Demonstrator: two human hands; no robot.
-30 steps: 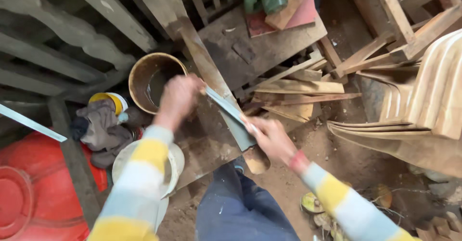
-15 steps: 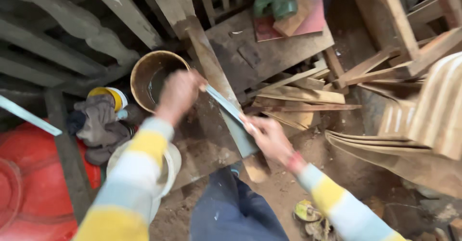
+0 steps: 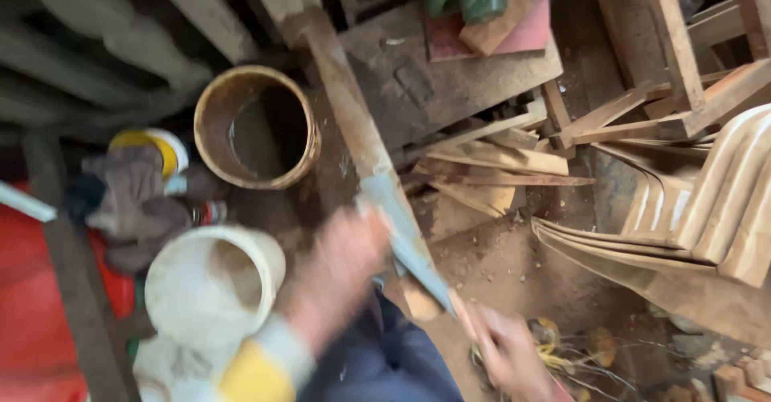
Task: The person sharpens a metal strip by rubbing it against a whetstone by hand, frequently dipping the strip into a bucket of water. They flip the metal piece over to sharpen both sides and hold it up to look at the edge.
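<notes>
A long wooden post (image 3: 345,113) slants from the top centre down toward my lap. A flat grey-blue metal blade (image 3: 409,237) lies across its lower part. My left hand (image 3: 337,269), blurred by motion, grips the blade's upper end. Closed around the blade's lower end, near my knee, is my right hand (image 3: 506,350). My sleeves are striped yellow, white and pale blue, and dark blue trousers (image 3: 377,362) show between my arms.
A brown bucket (image 3: 257,125) holding liquid stands left of the post. A white bucket (image 3: 213,277), grey rags (image 3: 132,197) and a yellow-lidded can (image 3: 152,149) sit nearby. Loose wooden slats (image 3: 498,161) and curved wooden pieces (image 3: 707,209) lie right. A red object (image 3: 24,306) is far left.
Both hands have pulled the blade down the post toward me, away from the brown bucket. The left hand is now motion-blurred, and the view has shifted closer.
</notes>
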